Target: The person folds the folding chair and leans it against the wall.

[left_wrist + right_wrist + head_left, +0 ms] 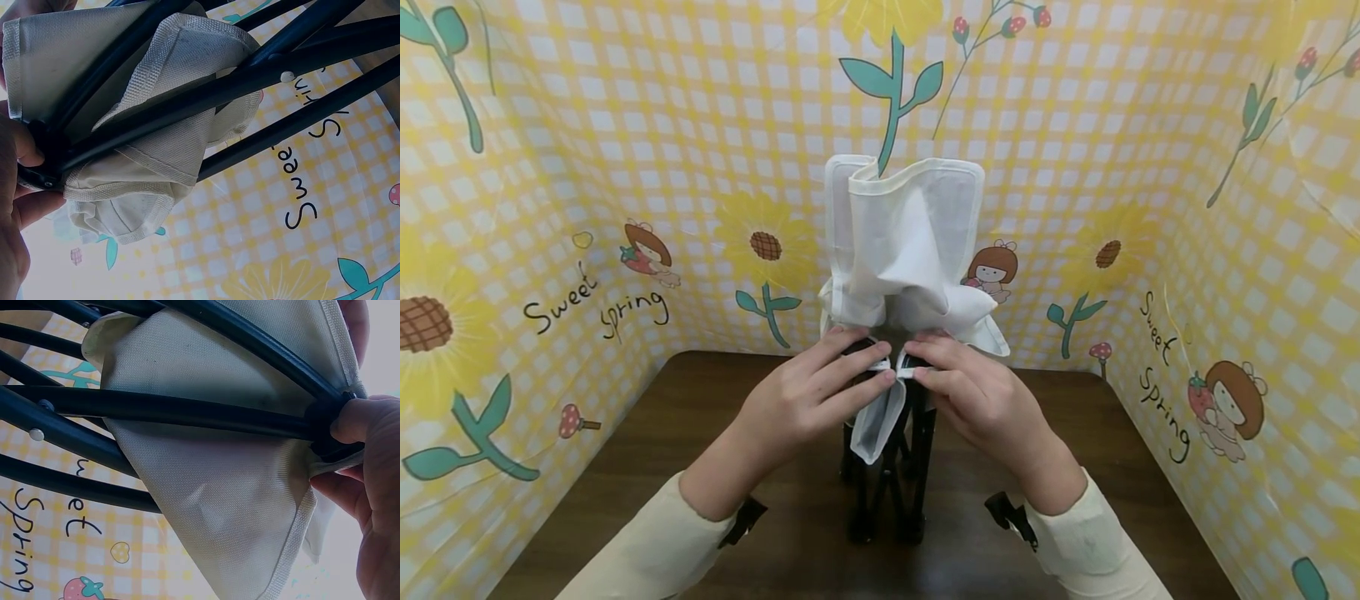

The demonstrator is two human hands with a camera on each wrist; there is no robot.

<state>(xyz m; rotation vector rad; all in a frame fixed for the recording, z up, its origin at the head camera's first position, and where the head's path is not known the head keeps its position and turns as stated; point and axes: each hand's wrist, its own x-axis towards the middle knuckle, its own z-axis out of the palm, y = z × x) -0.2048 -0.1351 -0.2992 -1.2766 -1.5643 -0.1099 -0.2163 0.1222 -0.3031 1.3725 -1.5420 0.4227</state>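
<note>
A folding stool or chair stands partly folded on the table, with crossed black tube legs and off-white fabric bunched above them. My left hand grips its left near corner. In the left wrist view the thumb presses a black joint where tubes meet the fabric. The right hand holds the matching right corner, and its thumb sits on another black joint in the right wrist view. Between the two hands a fold of fabric hangs down.
The stool stands on a dark brown wooden table. Yellow checked cloth with printed flowers and words surrounds the table at the back and both sides. A small black clip-like device is strapped at the left wrist, another at the right.
</note>
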